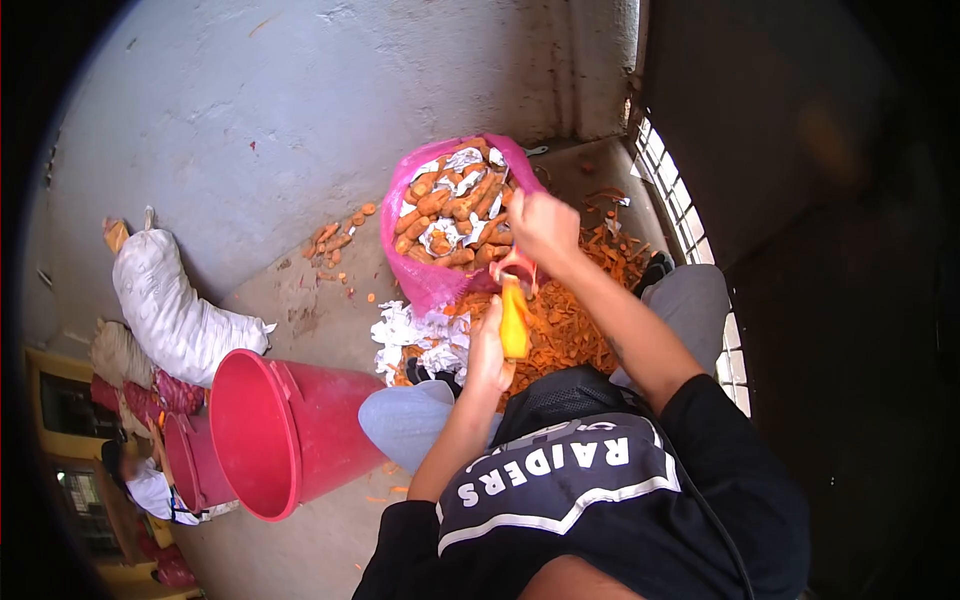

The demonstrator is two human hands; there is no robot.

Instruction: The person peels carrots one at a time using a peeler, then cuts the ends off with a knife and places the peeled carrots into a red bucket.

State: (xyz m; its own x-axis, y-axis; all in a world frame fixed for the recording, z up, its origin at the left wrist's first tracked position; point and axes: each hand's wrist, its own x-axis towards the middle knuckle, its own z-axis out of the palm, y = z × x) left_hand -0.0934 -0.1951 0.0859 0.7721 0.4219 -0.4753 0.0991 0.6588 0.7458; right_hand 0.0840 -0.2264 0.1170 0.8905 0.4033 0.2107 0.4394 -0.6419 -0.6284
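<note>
My left hand (488, 355) is closed around a bright orange peeled carrot (514, 322), which points up toward the sack. Above it, my right hand (543, 228) grips a peeler (515, 265) with a reddish frame, close to the carrot's upper end. Behind my hands stands an open pink sack (408, 275) full of unpeeled carrots (465, 200) mixed with crumpled white paper. A heap of orange peelings (575, 325) lies on the floor below and to the right of my hands.
Two red buckets (255, 435) lie or lean at the left. Beyond them are a stuffed white sack (180, 300) and a person (155, 490). Loose carrots (328, 240) rest near the wall. Crumpled paper (410, 335) lies by my leg; a barred opening (680, 205) is at the right.
</note>
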